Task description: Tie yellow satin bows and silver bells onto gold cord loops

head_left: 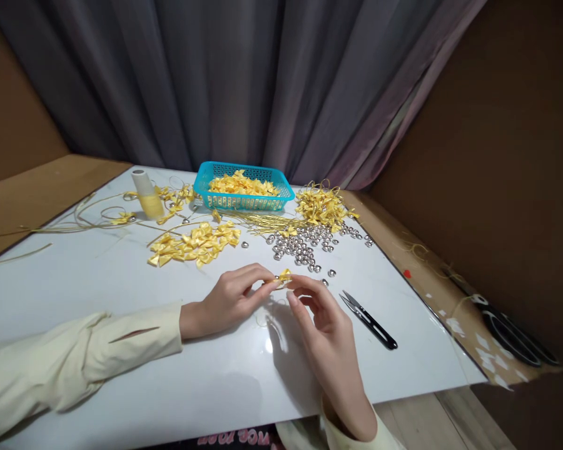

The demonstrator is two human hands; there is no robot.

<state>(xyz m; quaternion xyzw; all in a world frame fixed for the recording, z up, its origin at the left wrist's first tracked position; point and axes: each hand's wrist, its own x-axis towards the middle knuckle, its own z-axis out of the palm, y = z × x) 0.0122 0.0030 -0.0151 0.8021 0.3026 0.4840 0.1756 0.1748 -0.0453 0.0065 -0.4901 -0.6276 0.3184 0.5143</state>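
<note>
My left hand (229, 299) and my right hand (326, 328) meet over the white table (122, 362). Together their fingertips pinch a small yellow ribbon bow (284, 275). A thin thread hangs below the bow. Just behind lies a scatter of silver beads (304, 244). A heap of yellow bows (194, 242) lies further left. Black thread snips (368, 319) lie to the right of my right hand.
A blue basket (244, 201) holds yellow bows at the back. A glue bottle (146, 194) stands to its left. More bows with gold strings (321, 206) lie right of the basket. Large black scissors (511, 331) rest on the brown surface at the right. Curtains hang behind.
</note>
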